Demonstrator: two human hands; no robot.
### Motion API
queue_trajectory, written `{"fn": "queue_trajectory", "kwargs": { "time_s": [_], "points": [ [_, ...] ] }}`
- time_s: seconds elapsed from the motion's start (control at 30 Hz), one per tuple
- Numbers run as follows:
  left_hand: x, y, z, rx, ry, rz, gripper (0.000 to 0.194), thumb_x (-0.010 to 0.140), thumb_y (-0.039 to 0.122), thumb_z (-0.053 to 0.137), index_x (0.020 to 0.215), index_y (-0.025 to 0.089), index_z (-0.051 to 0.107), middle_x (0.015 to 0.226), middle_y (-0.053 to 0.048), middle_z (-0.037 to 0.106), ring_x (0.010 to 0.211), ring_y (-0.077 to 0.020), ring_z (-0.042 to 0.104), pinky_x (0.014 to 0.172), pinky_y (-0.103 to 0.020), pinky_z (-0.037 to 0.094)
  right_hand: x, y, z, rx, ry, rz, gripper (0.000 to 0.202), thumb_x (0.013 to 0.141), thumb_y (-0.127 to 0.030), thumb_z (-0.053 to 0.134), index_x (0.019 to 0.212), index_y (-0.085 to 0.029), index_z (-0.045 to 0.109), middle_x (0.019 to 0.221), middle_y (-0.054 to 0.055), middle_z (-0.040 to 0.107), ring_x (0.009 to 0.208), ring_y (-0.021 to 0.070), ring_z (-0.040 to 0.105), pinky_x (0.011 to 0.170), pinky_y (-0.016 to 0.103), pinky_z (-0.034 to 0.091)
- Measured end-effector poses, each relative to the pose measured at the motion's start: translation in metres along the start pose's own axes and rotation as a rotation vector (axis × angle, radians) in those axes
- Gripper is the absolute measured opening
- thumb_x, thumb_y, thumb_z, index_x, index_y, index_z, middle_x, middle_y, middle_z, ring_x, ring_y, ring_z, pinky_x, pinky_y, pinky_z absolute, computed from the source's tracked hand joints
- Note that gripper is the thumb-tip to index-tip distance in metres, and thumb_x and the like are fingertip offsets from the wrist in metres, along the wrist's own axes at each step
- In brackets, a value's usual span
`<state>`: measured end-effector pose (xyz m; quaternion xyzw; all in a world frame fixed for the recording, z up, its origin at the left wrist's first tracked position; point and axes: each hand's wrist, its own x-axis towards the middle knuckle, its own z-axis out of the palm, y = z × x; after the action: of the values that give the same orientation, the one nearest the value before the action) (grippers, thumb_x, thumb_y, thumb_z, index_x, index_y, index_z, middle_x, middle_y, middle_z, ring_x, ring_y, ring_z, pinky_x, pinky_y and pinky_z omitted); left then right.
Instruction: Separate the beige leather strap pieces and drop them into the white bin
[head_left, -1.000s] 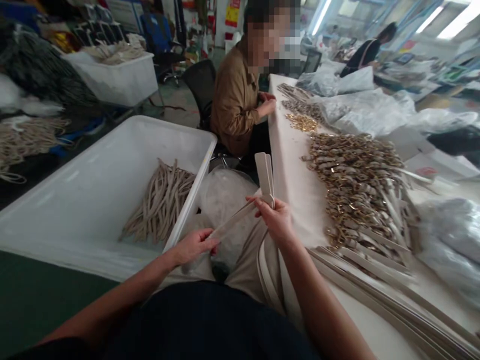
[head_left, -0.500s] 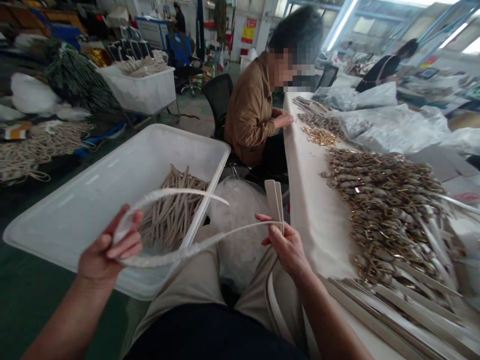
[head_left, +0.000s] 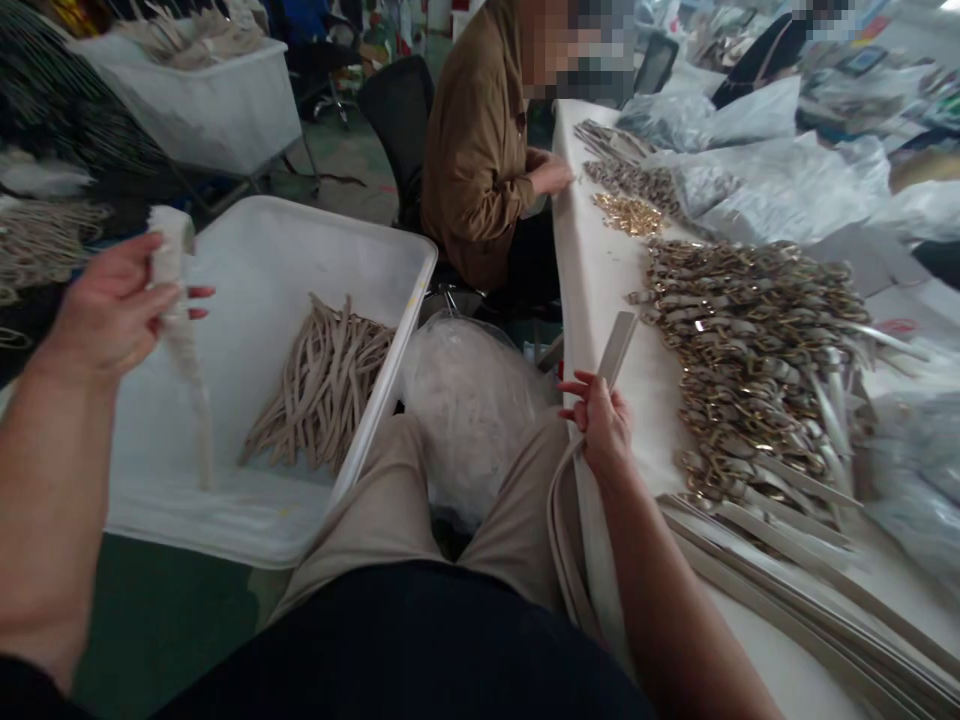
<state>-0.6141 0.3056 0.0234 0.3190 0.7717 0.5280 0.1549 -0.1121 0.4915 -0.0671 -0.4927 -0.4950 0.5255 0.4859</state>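
My left hand [head_left: 124, 300], raised at the left, pinches a pale, translucent strip [head_left: 176, 290] that looks like peeled backing tape. The strip's loose end dangles over the white plastic tub [head_left: 217, 270]. Inside the tub lies a heap of beige straps [head_left: 322, 385]. My right hand [head_left: 600, 415], beside the table's edge, is closed round flat beige straps [head_left: 616, 348]; their short ends stick up above the fingers. Their long parts [head_left: 562, 520] loop down past my right thigh. How many straps it holds I cannot tell.
On the white table [head_left: 600, 270] lie a pile of straps with metal buckles [head_left: 757, 370], small gold pieces [head_left: 628, 214] and long strips [head_left: 795, 610]. A co-worker in a brown jacket [head_left: 469, 160] sits ahead. Between my knees stands a filled clear plastic bag [head_left: 472, 400].
My left hand has moved left and up, drawing the pale strip away from the straps in my right hand. My right hand has shifted right, towards the table. The view has tilted down.
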Motion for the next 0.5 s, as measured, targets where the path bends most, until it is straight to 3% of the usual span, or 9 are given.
{"fn": "queue_trajectory", "kwargs": {
  "time_s": [0.1, 0.13, 0.2, 0.27, 0.3, 0.37, 0.43, 0.5],
  "points": [
    [0.030, -0.006, 0.061, 0.438, -0.093, 0.088, 0.046, 0.094, 0.018, 0.047, 0.137, 0.002, 0.045, 0.145, -0.006, 0.050, 0.141, -0.0328, 0.035, 0.102, -0.060, 0.035, 0.000, 0.003, 0.001, -0.033, -0.060, -0.002, 0.056, 0.083, -0.070, 0.060, 0.104, -0.017, 0.064, 0.081, 0.003, 0.076, 0.036, 0.0036, 0.032, 0.048, 0.025, 0.053],
    [0.035, -0.009, 0.086, 0.519, -0.126, 0.122, 0.047, 0.091, 0.022, 0.055, 0.132, -0.001, 0.050, 0.144, -0.007, 0.051, 0.143, -0.0355, 0.031, 0.107, -0.060, 0.029, -0.001, 0.003, 0.000, -0.033, -0.073, -0.007, 0.058, 0.084, -0.070, 0.058, 0.106, -0.017, 0.064, 0.082, 0.004, 0.076, 0.036, 0.0038, 0.032, 0.048, 0.025, 0.052],
    [0.031, -0.016, 0.142, 0.565, -0.242, 0.160, 0.048, 0.087, 0.029, 0.065, 0.124, -0.001, 0.060, 0.129, -0.005, 0.063, 0.134, -0.0297, 0.046, 0.111, -0.048, 0.030, -0.002, 0.002, -0.001, -0.025, -0.092, -0.016, 0.060, 0.086, -0.071, 0.054, 0.110, -0.018, 0.065, 0.082, 0.004, 0.075, 0.036, 0.0042, 0.032, 0.048, 0.025, 0.052],
    [0.010, -0.023, 0.203, 0.429, -0.463, 0.078, 0.040, 0.090, 0.036, 0.061, 0.109, 0.002, 0.069, 0.100, -0.002, 0.072, 0.104, -0.0187, 0.063, 0.098, -0.031, 0.040, -0.003, 0.001, -0.002, -0.018, -0.106, -0.019, 0.061, 0.088, -0.072, 0.052, 0.112, -0.018, 0.065, 0.081, 0.004, 0.075, 0.036, 0.0043, 0.031, 0.049, 0.026, 0.052],
    [-0.006, -0.028, 0.233, 0.370, -0.634, -0.003, 0.036, 0.090, 0.038, 0.060, 0.100, 0.005, 0.072, 0.089, -0.001, 0.072, 0.093, -0.0166, 0.065, 0.090, -0.026, 0.042, -0.003, 0.001, -0.002, -0.017, -0.110, -0.016, 0.062, 0.088, -0.073, 0.051, 0.112, -0.017, 0.065, 0.081, 0.004, 0.075, 0.036, 0.0044, 0.031, 0.049, 0.026, 0.052],
    [-0.044, -0.041, 0.287, 0.369, -0.819, -0.122, 0.023, 0.078, 0.032, 0.070, 0.066, 0.012, 0.070, 0.062, -0.002, 0.067, 0.068, -0.0162, 0.062, 0.072, -0.023, 0.044, -0.003, 0.000, -0.002, -0.027, -0.118, 0.002, 0.064, 0.088, -0.074, 0.049, 0.111, -0.017, 0.066, 0.081, 0.004, 0.074, 0.037, 0.0046, 0.031, 0.050, 0.026, 0.051],
    [-0.083, -0.059, 0.327, 0.365, -0.937, -0.229, 0.025, 0.069, 0.030, 0.075, 0.051, 0.017, 0.063, 0.047, -0.002, 0.060, 0.056, -0.0183, 0.058, 0.063, -0.026, 0.043, -0.003, 0.001, -0.002, -0.043, -0.125, 0.026, 0.066, 0.088, -0.076, 0.047, 0.112, -0.017, 0.065, 0.082, 0.004, 0.074, 0.038, 0.0048, 0.032, 0.051, 0.026, 0.051],
    [-0.116, -0.080, 0.349, 0.339, -0.974, -0.309, 0.028, 0.066, 0.034, 0.078, 0.050, 0.019, 0.061, 0.044, -0.004, 0.057, 0.054, -0.0214, 0.059, 0.061, -0.029, 0.042, -0.003, 0.001, -0.002, -0.052, -0.134, 0.045, 0.067, 0.087, -0.077, 0.047, 0.112, -0.018, 0.065, 0.082, 0.004, 0.074, 0.038, 0.0048, 0.032, 0.051, 0.026, 0.051]
  ]
}}
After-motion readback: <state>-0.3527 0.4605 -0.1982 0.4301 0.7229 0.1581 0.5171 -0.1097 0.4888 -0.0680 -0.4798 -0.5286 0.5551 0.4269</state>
